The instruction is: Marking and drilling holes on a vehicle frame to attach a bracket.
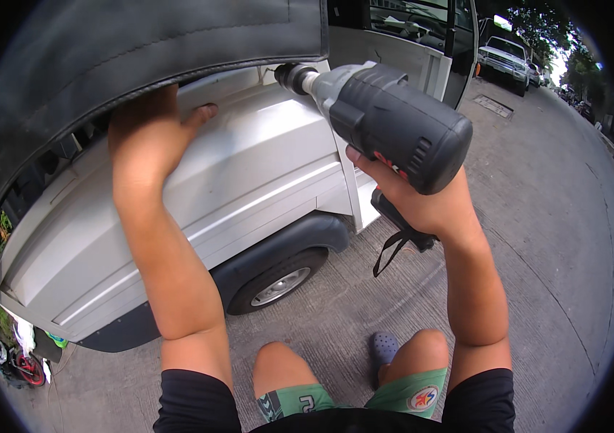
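Observation:
My right hand (422, 198) grips the handle of a grey and black power impact wrench (386, 119). Its nose points left at the upper edge of a white vehicle side panel (249, 173), just under a black padded cover (141, 43). My left hand (152, 133) reaches up under that cover, palm on the white panel, thumb out to the right; its fingers are hidden beneath the cover. A black wrist strap (392, 249) dangles from the tool's base.
A rear wheel (278, 283) with a black fender sits below the panel. Concrete pavement (538, 238) spreads to the right. A parked pickup (503, 61) stands far back. Plants and red-and-black objects (15, 361) lie at lower left. My knees and a dark clog (383, 350) show below.

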The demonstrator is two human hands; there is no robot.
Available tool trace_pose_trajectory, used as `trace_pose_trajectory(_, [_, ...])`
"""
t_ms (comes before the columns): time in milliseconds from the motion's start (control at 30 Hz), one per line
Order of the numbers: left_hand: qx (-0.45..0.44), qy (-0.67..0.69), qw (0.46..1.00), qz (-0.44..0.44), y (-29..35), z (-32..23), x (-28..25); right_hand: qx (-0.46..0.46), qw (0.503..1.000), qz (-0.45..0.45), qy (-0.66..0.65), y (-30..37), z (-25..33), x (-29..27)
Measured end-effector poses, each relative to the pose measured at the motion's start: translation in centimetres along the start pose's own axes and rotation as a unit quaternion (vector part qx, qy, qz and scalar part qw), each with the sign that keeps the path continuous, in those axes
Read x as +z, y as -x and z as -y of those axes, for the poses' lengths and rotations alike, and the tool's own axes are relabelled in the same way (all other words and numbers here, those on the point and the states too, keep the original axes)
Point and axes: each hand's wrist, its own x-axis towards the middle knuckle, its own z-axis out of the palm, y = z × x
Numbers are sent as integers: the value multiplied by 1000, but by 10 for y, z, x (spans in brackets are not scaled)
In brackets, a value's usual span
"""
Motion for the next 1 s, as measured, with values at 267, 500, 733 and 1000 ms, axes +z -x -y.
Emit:
trace_pose_trajectory(267, [-50, 34, 993, 100, -6, -7, -12, -25, 1000, 17, 2, 0, 3, -4])
trace_pose_trajectory(500, [-21, 30, 999, 35, -4, -6, -8, -10, 1000, 6, 6, -1, 5, -6])
trace_pose_trajectory(733, [-53, 42, 993, 99, -9, -12, -17, 9, 1000, -2, 13, -1, 5, -6])
trace_pose_trajectory(1000, [-23, 4, 999, 29, -6, -8, -10, 29, 999, -19, 14, -1, 6, -6])
